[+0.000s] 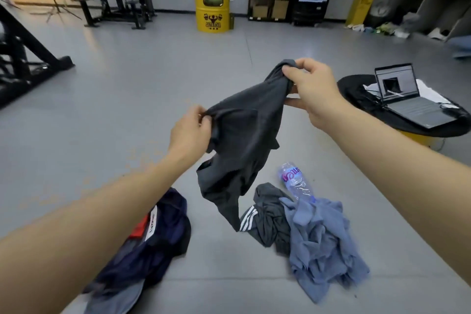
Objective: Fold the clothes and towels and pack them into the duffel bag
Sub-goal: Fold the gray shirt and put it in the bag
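The hanging garment [244, 130] is plain dark grey. The crumpled garment [270, 224] is grey with three white stripes. The towel [323, 245] is dull blue. The bag [163, 245] is navy with a red and white patch. The bottle [293, 181] is clear with a pink label. The barrel [212, 11] is yellow with black print.

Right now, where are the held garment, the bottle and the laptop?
held garment [244, 120], head view, on the middle of the hanging cloth.
bottle [293, 178], head view, on its labelled body.
laptop [418, 109], head view, on the keyboard.
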